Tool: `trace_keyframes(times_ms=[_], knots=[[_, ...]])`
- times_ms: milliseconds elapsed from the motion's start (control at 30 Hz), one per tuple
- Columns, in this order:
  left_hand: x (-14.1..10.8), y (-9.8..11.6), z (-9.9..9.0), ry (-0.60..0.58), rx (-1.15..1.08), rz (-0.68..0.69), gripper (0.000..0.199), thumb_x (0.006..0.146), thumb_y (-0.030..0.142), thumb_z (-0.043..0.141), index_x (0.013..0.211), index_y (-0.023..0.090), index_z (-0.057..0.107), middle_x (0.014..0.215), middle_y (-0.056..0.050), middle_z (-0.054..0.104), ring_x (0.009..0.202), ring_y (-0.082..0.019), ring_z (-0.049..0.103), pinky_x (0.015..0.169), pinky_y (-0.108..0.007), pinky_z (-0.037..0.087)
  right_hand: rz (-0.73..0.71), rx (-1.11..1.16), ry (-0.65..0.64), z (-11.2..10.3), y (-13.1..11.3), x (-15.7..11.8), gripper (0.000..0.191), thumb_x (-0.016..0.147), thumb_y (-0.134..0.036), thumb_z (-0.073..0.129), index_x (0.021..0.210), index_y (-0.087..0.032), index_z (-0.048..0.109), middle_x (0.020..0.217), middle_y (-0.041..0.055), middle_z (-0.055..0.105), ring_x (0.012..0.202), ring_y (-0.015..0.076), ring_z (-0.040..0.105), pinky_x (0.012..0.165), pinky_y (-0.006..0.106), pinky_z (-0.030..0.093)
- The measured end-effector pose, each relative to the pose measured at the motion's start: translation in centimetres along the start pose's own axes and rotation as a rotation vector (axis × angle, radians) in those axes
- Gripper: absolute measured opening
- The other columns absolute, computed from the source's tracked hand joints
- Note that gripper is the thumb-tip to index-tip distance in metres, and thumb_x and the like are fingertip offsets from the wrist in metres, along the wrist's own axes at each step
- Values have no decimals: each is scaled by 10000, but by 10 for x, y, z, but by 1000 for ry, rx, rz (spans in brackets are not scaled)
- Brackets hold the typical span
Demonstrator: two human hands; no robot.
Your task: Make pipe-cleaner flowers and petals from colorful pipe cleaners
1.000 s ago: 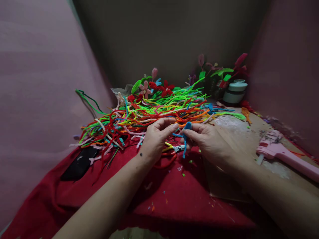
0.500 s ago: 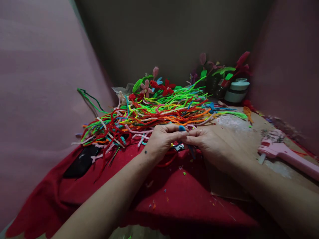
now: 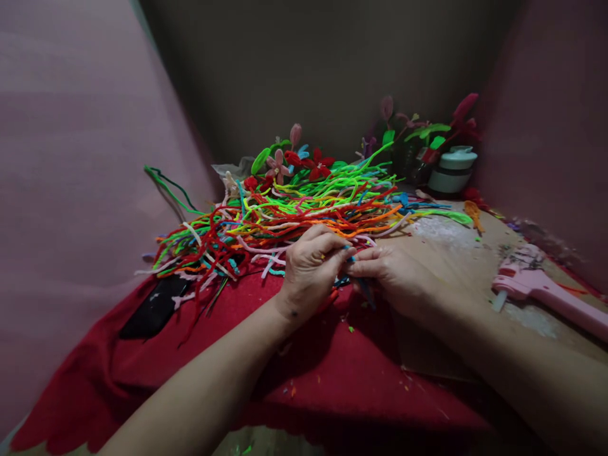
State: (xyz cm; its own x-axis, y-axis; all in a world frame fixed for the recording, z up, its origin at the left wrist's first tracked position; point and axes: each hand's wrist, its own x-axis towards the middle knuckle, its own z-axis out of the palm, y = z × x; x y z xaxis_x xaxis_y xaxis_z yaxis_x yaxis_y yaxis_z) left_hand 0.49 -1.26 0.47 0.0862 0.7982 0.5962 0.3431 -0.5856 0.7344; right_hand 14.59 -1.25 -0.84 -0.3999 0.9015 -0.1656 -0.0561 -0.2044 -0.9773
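Fingertips of both hands meet at the front of the table, pinching a blue pipe cleaner whose free end hangs below them. My left hand is closed, with a bit of blue showing between thumb and index finger. My right hand grips the same blue piece from the right, thumb and finger pressed together. Part of the blue piece is hidden behind the fingers. Just behind the hands spreads a big heap of colourful pipe cleaners, mostly green, red and orange.
A pink glue gun lies on the cardboard at the right. The black phone rests at left on the red cloth. Fuzzy flowers and a light-blue lidded jar stand at the back.
My left hand has turned and risen slightly, its knuckles now higher over the blue pipe cleaner. Less of the blue piece shows above the fingers. My right hand has barely moved.
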Motion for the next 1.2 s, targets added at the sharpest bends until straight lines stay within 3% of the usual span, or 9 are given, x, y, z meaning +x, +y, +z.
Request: trace_keyframes(times_ms=[67,267,367,500,667,1000,1200], knots=[[0,1,-1,4,29,14,80,717,190,647,641,191,671,676,1,585,682,-120,535,650,-233,415,-11,29,-13,1,-1,-3,206,661,-230,609,478,-147,567,418,-27,497,369,61,370,384,209,266],[6,2,-5,4,-102,-240,133,699,260,660,611,161,654,622,11,575,613,-114,509,590,-236,393,-84,81,-23,2,-2,-5,122,695,-186,601,582,-142,609,537,-8,584,432,61,426,430,200,308],[8,1,-7,-21,-188,-317,148,708,297,655,678,153,671,654,3,605,621,-112,521,606,-237,400,-85,53,31,2,-4,-3,145,680,-196,612,547,-145,589,490,-19,549,415,64,423,418,203,309],[11,-1,-9,-101,-275,-412,251,722,381,641,802,147,678,736,-19,645,672,-122,554,638,-240,416,-125,60,133,0,-6,-1,156,668,-189,612,526,-155,559,487,-24,530,430,75,445,441,216,351],[10,2,-10,-238,-256,-512,249,634,318,722,768,114,672,710,-33,648,637,-122,550,615,-238,410,-141,201,110,-5,0,5,49,665,-195,614,654,-149,599,611,8,602,506,100,525,514,241,428],[10,-3,-9,-290,-343,-486,227,672,313,678,798,124,691,717,-35,662,691,-149,582,715,-279,436,-125,43,131,1,-15,-4,120,676,-212,596,570,-169,560,572,16,574,503,111,492,492,252,437],[9,-10,-10,-285,-401,-495,214,648,274,709,805,132,680,770,-28,664,702,-136,585,707,-262,427,-135,-108,185,2,-21,-9,230,686,-175,563,459,-183,528,499,12,540,457,107,455,449,249,382]])
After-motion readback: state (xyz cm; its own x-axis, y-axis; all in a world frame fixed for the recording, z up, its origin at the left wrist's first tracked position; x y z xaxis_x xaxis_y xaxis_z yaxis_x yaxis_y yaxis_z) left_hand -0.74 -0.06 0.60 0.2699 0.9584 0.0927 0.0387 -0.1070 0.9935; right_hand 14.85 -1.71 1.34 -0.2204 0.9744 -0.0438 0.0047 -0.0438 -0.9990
